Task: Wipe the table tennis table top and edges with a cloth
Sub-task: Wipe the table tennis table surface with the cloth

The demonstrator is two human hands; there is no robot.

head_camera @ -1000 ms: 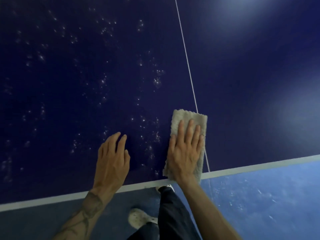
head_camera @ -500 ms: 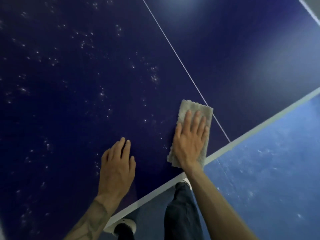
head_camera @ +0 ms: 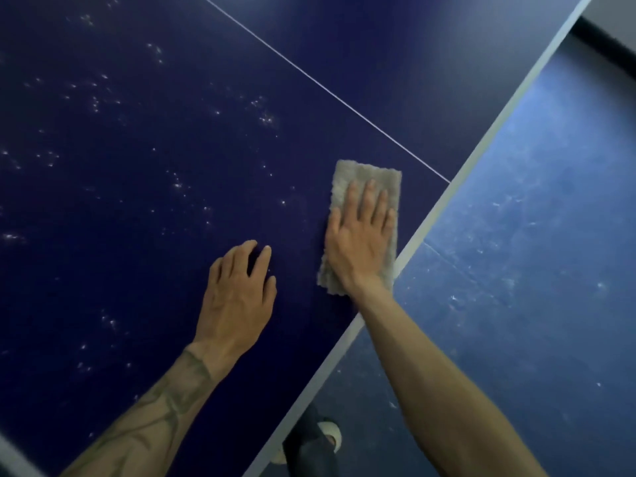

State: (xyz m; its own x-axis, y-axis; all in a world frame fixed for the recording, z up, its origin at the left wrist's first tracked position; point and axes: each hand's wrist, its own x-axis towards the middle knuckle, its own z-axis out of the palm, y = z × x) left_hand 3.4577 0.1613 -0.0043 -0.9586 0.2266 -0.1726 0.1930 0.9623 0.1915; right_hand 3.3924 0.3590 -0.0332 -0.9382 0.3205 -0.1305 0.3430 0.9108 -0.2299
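A dark blue table tennis table top (head_camera: 144, 187) fills most of the view, speckled with pale dusty spots on its left half. A folded grey cloth (head_camera: 370, 177) lies flat on it near the white-striped near edge (head_camera: 488, 139). My right hand (head_camera: 361, 239) presses down on the cloth with straight fingers, covering its lower part. My left hand (head_camera: 239, 297) rests flat on the bare table top just left of the cloth, fingers spread slightly. The thin white centre line (head_camera: 309, 77) runs from the upper left down to the edge, just right of the cloth.
Beyond the table edge lies a blue scuffed floor (head_camera: 523, 270). My leg and a white shoe (head_camera: 327, 438) show below the edge at the bottom. A grey wall with a dark skirting (head_camera: 612, 39) is at the top right corner.
The view has swung so the table edge now runs steeply diagonal. My right hand and the cloth have slid left, away from the centre line. My left hand stays planted beside it.
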